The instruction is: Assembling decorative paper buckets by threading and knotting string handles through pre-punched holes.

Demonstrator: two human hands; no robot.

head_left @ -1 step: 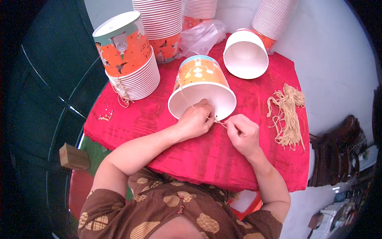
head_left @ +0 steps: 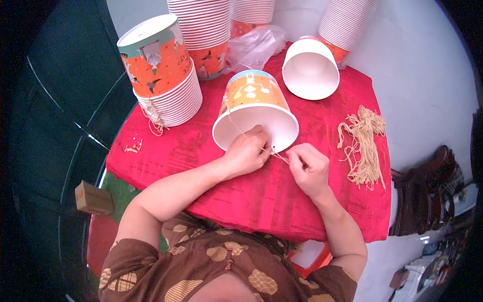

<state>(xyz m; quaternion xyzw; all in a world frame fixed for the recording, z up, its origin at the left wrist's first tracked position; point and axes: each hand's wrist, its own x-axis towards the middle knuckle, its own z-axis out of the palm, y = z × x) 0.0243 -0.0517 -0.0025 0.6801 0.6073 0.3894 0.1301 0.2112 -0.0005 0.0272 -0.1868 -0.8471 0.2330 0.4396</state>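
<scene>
My left hand pinches tan string at the near rim of the orange paper bucket; my right hand, just apart, grips the string too; the bucket lies tipped on the tabletop, left of a twine bundle

Pale wall beyond red-clothed table

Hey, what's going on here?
A person is working at a red-covered table on a patterned bucket tipped on its side, open end facing them. The left hand is at its lower edge; the right hand grips thin cord running from there. A cord bundle lies rightward; stacked buckets stand behind.
</scene>
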